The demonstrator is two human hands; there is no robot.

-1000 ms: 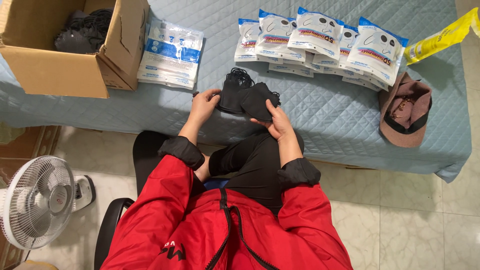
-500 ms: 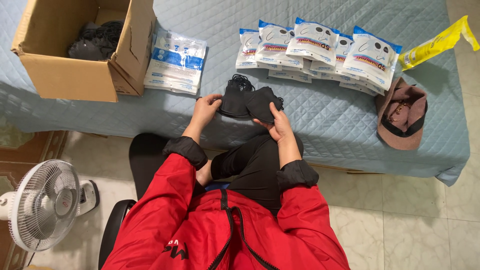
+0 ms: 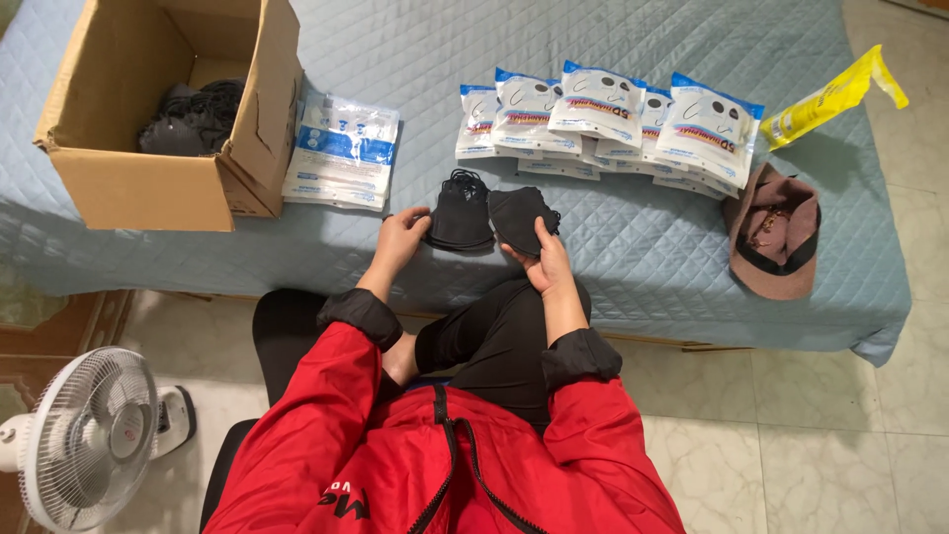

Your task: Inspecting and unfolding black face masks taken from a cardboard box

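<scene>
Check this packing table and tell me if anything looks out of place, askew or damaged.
Nothing looks damaged or spilled. Two things seem off-topic among the mask supplies: a brown fabric cap lying upside down near the right edge of the quilted blue cover, and a yellow plastic packet lying askew behind it.

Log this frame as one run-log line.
left hand: touching black mask stack | right hand: holding black mask | surface: quilted blue table
</scene>
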